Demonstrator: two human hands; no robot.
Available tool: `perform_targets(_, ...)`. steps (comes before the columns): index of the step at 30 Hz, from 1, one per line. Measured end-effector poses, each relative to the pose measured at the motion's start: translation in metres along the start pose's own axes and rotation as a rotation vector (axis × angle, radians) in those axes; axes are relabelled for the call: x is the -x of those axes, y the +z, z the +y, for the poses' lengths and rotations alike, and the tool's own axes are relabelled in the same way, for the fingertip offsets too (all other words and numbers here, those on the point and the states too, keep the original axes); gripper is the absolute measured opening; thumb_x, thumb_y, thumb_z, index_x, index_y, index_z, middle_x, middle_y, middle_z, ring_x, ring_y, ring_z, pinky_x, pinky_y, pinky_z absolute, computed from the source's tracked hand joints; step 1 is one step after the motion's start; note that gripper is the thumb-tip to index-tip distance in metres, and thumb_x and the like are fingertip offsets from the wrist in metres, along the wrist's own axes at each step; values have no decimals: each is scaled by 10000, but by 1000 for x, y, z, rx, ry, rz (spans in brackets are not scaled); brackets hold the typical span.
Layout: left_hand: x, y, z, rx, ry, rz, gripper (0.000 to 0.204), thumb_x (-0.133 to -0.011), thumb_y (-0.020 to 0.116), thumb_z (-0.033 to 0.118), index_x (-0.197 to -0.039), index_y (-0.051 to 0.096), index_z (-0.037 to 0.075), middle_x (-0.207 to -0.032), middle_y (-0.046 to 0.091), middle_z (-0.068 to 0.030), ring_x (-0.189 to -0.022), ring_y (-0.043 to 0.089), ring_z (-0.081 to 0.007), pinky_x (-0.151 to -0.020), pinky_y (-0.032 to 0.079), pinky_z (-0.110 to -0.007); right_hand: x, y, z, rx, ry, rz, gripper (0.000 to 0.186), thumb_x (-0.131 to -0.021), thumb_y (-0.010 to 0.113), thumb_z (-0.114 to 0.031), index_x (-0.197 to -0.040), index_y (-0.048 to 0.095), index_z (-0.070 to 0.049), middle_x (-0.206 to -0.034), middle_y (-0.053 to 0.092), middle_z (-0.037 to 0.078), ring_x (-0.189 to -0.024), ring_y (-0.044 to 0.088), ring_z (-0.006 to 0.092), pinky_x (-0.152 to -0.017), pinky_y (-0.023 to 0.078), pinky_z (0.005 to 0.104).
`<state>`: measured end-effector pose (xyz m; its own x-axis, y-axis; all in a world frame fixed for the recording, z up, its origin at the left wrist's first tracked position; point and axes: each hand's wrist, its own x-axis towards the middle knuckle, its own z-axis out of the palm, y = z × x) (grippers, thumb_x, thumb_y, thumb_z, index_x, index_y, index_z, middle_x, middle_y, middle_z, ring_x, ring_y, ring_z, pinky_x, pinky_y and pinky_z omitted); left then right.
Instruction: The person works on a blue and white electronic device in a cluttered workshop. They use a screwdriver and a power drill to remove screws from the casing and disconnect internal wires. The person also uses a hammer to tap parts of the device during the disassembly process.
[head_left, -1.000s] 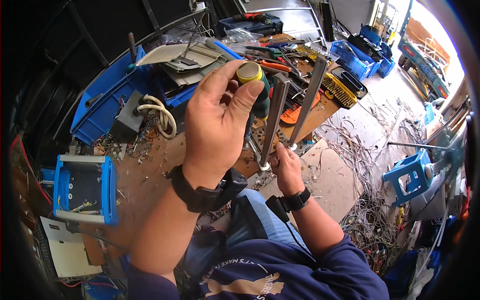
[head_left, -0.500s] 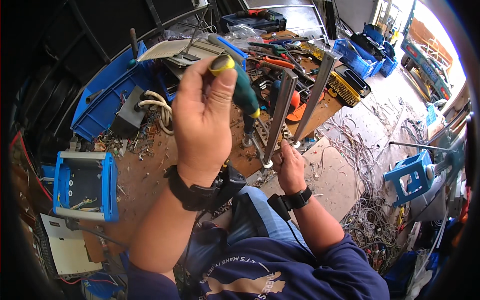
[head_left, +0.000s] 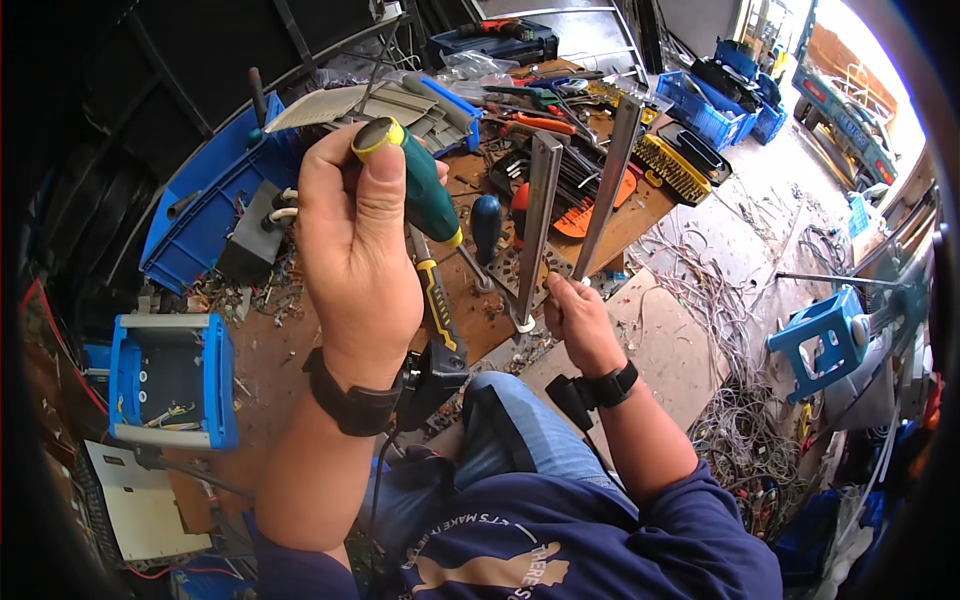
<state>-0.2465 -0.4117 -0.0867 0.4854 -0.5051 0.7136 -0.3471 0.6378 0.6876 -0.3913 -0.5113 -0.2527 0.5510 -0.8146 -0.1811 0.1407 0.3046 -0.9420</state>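
The green-handled screwdriver with a yellow end cap is clenched in the left hand, raised above the counter with its shaft angled down toward the base of 2 upright metal angle bars. The shaft's tip is hidden behind the hand and other tools, so I cannot tell whether it sits in a screw. The right hand pinches the foot of the nearer bar, fingers closed narrowly around it just where a small white piece shows at the bottom.

Compared with 1 second ago, the left hand has rolled: then the yellow cap faced the camera under the thumb, now the handle lies sideways across the fingers, showing its green length. That reads as a turning stroke on the driver. The right hand and the bars have kept nearly the same place, steadying the work.

Just beside the screwdriver lies a yellow-and-black tool, and a dark blue handle stands behind it. Farther out: an orange disc, a yellow-toothed brush-like tool, a blue bin at left, a blue-framed box, a blue stool, and loose wires on the floor.
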Motion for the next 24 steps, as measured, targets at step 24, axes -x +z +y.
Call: perform_targets(24, 21, -15, 6, -76, -55, -10, 269, -977, 521, 243, -1122, 497, 18, -914, 604, -65, -808, 582, -108, -680, 498, -237, 11, 16, 11, -266, 90, 142, 183, -886, 633, -244, -890, 519, -100, -691, 517, -17, -525, 465, 70, -441, 343, 206)
